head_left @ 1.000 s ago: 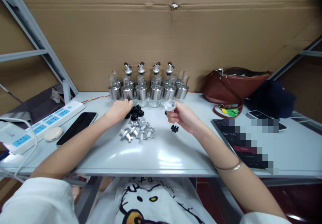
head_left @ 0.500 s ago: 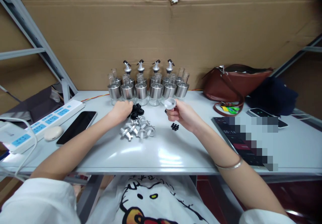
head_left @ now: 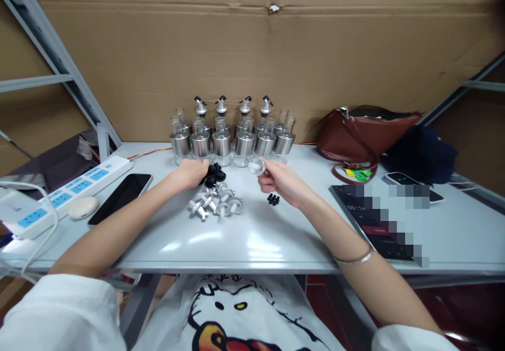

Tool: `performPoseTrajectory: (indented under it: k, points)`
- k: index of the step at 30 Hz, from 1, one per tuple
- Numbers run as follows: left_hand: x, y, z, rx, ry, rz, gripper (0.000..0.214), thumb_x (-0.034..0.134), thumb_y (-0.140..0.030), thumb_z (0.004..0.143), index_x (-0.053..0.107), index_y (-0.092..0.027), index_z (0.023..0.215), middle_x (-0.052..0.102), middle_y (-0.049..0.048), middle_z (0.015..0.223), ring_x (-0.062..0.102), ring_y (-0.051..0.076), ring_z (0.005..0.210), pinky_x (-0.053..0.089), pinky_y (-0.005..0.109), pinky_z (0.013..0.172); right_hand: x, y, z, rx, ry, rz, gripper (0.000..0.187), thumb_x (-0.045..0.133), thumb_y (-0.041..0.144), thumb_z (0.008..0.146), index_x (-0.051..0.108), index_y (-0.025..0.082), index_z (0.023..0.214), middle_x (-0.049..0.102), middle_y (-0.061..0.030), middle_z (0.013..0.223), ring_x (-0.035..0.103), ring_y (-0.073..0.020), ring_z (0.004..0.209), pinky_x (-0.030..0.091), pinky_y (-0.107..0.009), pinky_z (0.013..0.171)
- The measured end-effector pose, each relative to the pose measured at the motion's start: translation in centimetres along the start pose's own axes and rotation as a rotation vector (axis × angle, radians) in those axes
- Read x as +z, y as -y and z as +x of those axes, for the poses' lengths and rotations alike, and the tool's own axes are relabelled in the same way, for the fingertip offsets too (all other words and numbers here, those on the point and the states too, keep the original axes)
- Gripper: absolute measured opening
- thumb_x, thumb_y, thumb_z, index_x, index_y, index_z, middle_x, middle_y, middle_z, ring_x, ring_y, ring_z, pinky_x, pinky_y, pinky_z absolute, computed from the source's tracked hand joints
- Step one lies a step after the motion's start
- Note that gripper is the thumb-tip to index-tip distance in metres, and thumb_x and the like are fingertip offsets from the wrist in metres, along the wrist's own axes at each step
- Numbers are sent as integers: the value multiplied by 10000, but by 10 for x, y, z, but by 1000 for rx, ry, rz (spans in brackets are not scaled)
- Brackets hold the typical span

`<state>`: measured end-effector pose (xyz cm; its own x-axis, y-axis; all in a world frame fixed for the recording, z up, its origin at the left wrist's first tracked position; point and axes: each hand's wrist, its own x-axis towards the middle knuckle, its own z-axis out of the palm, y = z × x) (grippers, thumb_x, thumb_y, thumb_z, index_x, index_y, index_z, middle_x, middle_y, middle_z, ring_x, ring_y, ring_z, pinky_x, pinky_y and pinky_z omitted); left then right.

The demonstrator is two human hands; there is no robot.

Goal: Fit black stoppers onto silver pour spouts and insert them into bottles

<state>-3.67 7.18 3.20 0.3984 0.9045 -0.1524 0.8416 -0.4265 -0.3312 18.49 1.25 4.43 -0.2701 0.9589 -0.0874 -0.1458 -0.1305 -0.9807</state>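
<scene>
My left hand (head_left: 192, 173) rests on the table with its fingers curled into a heap of black rubber rings (head_left: 213, 174); whether it grips one is hidden. My right hand (head_left: 278, 181) is closed on a small silver cap piece (head_left: 257, 167), held just above the table in front of the bottles. A pile of silver pourer parts (head_left: 216, 203) lies between my hands. A few small black plugs (head_left: 273, 199) sit just below my right hand. Two rows of glass and steel oil bottles (head_left: 232, 136) stand behind, the back ones fitted with spouts.
On the left lie a black phone (head_left: 120, 197), a white and blue power strip (head_left: 67, 195) and a small white case (head_left: 82, 207). On the right are a brown bag (head_left: 365, 132), a dark cloth bundle (head_left: 422, 153), another phone (head_left: 406, 180) and a dark tablet (head_left: 366, 215).
My right hand has moved a little left and down with the silver cap piece, tilting it. My left hand stays at the black rings.
</scene>
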Motion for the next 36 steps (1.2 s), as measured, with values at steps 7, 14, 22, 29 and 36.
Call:
performPoseTrajectory:
  k: [7, 14, 22, 29, 36]
  points:
    - [-5, 3, -5, -70, -13, -20, 423, 384, 42, 746, 421, -95, 1144, 560, 202, 1036, 661, 276, 806, 482, 335, 652, -3, 1, -1, -15, 13, -16, 430, 656, 477, 723, 364, 191, 589, 210, 101, 526, 184, -26, 439, 139, -195, 421]
    - [-32, 18, -32, -36, -188, -94, 400, 389, 6, 715, 394, -148, 1084, 512, 125, 1013, 577, 171, 588, 419, 298, 557, -7, -3, 1, -70, 25, -108, 362, 629, 479, 739, 426, 190, 661, 324, 93, 514, 339, -45, 446, 270, -209, 458]
    - [-3, -1, -44, 247, -567, -454, 182, 372, -227, 852, 423, -160, 1013, 480, 109, 1072, 526, 226, 953, 440, 386, 839, -4, -8, 3, -115, 13, -271, 291, 685, 387, 698, 478, 184, 724, 623, 3, 708, 529, -90, 591, 376, -232, 526]
    - [19, 35, -33, 289, -297, -542, 252, 452, -179, 789, 538, -190, 1025, 508, 61, 1035, 522, 214, 977, 434, 346, 864, -6, -9, 2, -162, 14, -303, 236, 660, 343, 714, 483, 187, 723, 625, 8, 697, 516, -86, 579, 377, -236, 532]
    - [20, 35, -30, 239, -374, -578, 256, 448, -356, 880, 584, -181, 1008, 575, 68, 1002, 568, 206, 896, 454, 334, 807, -6, -10, 5, -186, 3, -333, 251, 669, 359, 703, 489, 186, 723, 636, -5, 706, 555, -106, 613, 384, -240, 539]
